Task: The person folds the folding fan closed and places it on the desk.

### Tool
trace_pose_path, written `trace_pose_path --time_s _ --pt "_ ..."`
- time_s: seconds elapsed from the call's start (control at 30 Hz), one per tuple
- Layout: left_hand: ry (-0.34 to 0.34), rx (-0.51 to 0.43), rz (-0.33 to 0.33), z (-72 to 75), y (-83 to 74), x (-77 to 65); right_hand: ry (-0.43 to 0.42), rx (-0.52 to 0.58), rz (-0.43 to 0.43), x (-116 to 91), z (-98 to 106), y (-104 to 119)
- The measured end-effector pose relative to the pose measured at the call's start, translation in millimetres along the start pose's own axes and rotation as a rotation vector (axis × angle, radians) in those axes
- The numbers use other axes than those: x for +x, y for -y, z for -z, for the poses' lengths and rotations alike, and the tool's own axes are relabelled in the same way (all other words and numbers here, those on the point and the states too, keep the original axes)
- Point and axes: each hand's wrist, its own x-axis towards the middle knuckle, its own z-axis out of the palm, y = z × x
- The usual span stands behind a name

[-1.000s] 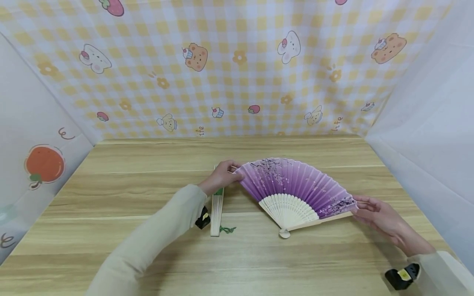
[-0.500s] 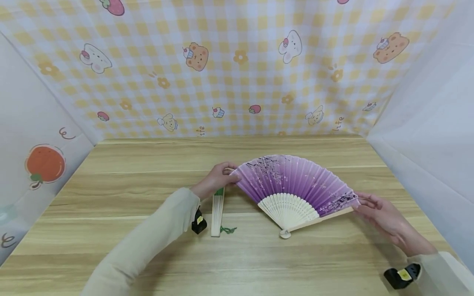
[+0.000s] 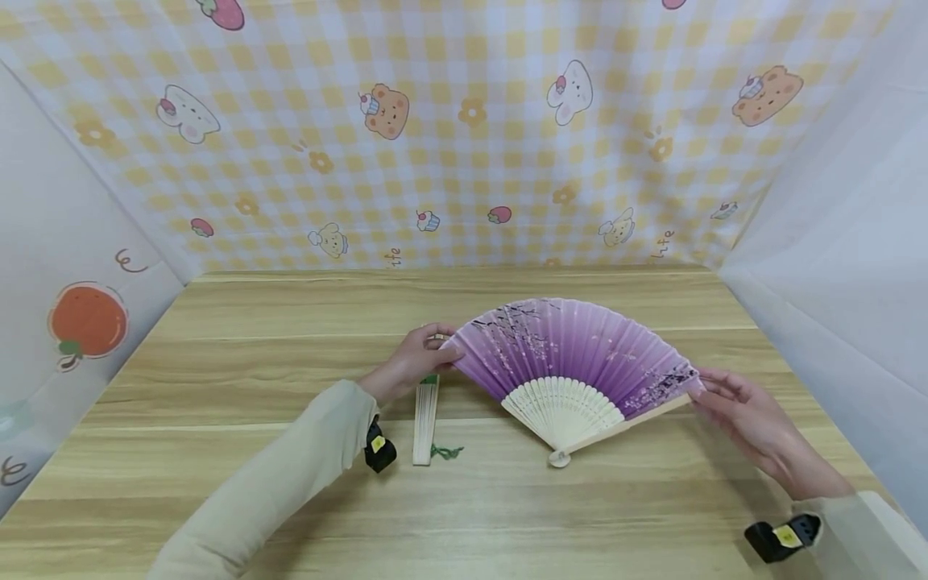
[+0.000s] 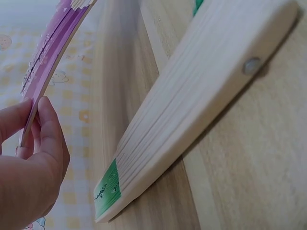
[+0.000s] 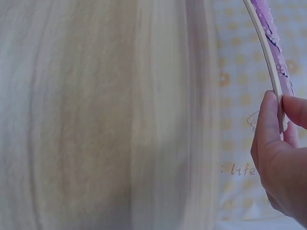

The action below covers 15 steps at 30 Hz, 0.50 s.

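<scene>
Left hand and right hand are pinching a purple fan spanning crosswise, its pivot pointing toward the tabletop's near edge.

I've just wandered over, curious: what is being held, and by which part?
The purple fan, spread open: the left hand pinches the outer end of one edge, the right hand the outer end of the other.

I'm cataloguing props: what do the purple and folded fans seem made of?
Purple fan: soft pleats suggest matte fabric; pale ribs, bamboo or wood. Folded fan: smooth, pale slats suggest the same; green end, fabric or paper; grey, shiny rivet looks metal.
</scene>
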Motion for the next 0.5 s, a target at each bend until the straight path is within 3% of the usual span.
trace_pose_path --time_s 0.23,0.5 --pt "-0.024 -0.017 -0.020 9.1 -0.8 -4.2 0.101 0.077 0.079 9.1 -7.6 4.0" --pt "-0.043 -0.033 -0.071 22.6 -7.0 -10.8 0.055 0.078 0.091 16.9 -21.8 14.7"
